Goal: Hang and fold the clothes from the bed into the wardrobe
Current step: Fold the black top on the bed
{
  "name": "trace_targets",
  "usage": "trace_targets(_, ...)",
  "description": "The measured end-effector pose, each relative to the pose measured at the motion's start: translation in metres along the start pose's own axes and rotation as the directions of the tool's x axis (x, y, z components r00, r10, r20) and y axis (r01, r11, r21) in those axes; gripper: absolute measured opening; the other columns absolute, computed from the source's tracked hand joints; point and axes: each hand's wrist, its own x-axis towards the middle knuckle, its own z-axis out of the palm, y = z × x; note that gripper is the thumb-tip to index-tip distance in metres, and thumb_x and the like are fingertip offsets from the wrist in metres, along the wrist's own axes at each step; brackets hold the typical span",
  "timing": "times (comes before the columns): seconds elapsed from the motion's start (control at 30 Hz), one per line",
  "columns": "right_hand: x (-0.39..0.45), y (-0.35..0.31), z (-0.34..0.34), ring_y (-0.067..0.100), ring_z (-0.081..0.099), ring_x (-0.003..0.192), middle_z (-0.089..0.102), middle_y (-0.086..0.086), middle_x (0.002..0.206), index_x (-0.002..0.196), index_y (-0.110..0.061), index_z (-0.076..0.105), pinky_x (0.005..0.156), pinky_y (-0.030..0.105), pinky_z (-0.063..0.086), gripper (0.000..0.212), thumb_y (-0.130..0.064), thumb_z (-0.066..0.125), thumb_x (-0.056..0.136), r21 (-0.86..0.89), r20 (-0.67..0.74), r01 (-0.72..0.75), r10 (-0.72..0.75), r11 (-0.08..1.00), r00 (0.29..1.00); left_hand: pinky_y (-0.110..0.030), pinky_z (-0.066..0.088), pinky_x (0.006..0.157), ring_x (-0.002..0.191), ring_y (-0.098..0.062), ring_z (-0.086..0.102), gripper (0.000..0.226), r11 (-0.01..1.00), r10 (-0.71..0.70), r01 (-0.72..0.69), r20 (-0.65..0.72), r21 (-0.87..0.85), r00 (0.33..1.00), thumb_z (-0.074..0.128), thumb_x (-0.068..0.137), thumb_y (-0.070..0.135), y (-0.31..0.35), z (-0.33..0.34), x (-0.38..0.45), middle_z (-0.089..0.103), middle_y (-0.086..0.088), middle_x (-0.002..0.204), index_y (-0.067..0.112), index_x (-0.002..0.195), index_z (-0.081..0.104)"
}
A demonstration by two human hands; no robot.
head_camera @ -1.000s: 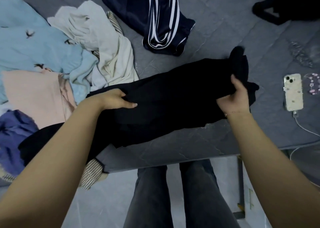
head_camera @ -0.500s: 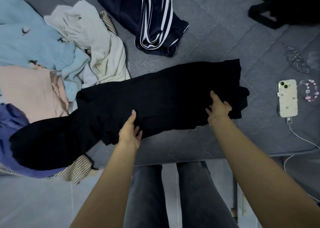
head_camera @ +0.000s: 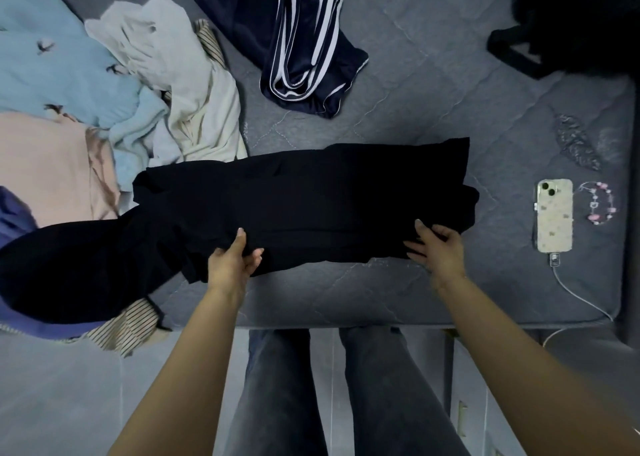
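Note:
A long black garment [head_camera: 311, 196] lies across the grey mattress [head_camera: 398, 92], folded lengthwise, with its left end draped over the pile of clothes. My left hand [head_camera: 230, 263] pinches the garment's near edge around its middle, thumb on top. My right hand [head_camera: 438, 247] grips the near right corner, and some of its fingers are tucked into the fabric. The pile on the left holds a light blue piece [head_camera: 59, 64], a cream one [head_camera: 187, 85], a pink one [head_camera: 41, 164], a purple one [head_camera: 14, 213] and a striped one [head_camera: 128, 331].
Navy trousers with white stripes [head_camera: 304, 43] lie at the back of the bed. A phone [head_camera: 554, 215] on a charging cable and a bead bracelet [head_camera: 599, 202] lie to the right. A black bag [head_camera: 571, 22] sits at the far right corner. My legs stand against the bed's front edge.
Both hands came back from on top of the garment to its near edge. The right end, held up before, now lies flat on the mattress.

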Motion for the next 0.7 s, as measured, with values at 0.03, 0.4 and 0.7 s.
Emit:
trace_targets(0.03,0.002,0.001,-0.001,0.023,0.067,0.089,0.062,0.012,0.108,0.129,-0.007,0.042,0.072,0.032,0.056,0.053,-0.029,0.069,0.089,-0.03,-0.025,-0.002,0.001,1.0,1.0,-0.024,0.055,0.066,0.073,-0.016,0.064,0.038,0.986,-0.061,0.054,0.042,0.156,0.997,0.062,0.094,0.038,0.001,0.0,-0.001,0.068,-0.011,0.099,0.003,0.108,0.059)
trace_targets(0.4,0.03,-0.032,0.004,0.03,0.064,0.094,0.064,0.018,0.101,0.117,-0.001,0.055,0.083,0.044,0.056,0.039,-0.031,0.062,0.094,-0.501,0.124,0.454,-0.458,0.737,0.88,-0.037,0.03,0.112,0.14,-0.022,0.032,0.045,-0.186,0.488,-0.706,0.688,0.683,0.536,0.046,0.101,0.039,-0.032,0.075,-0.012,0.039,-0.005,0.151,0.02,0.142,0.046)
trace_targets(0.7,0.07,-0.051,-0.005,0.005,0.055,0.051,0.059,0.003,0.078,0.106,-0.008,0.047,0.045,0.019,0.047,0.021,-0.028,0.049,0.102,-0.311,-0.006,0.329,-0.348,0.891,0.937,-0.047,-0.011,0.12,0.147,-0.022,-0.025,0.068,-0.418,0.41,-0.534,0.677,0.735,0.611,0.015,0.098,0.059,-0.042,0.097,0.069,-0.027,-0.004,0.16,0.033,0.15,-0.019)
